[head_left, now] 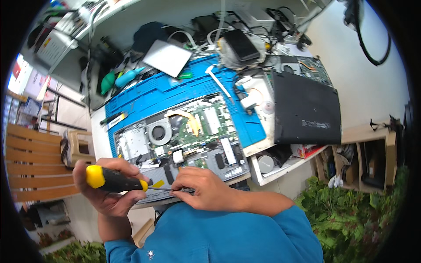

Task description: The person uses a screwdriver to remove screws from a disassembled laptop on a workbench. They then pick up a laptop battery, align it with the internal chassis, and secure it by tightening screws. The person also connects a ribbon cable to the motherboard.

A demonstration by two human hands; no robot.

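Left hand (106, 200) closed round the yellow-and-black handle of a screwdriver (118, 180), shaft pointing right, at the near edge of an opened laptop base (186, 141). Base lies on a blue mat (253, 135), green board exposed; round fan (159, 133) toward its left, copper-coloured pipe (191, 120) beside it. Right hand (204, 188) low over the base's near edge, fingertips drawn in at the shaft's tip; cannot tell whether they pinch it. Farther right, flat black panel (307, 109), near an open white drawer (280, 175).

Black laptop cover (307, 107), small pale print (315, 124), illegible
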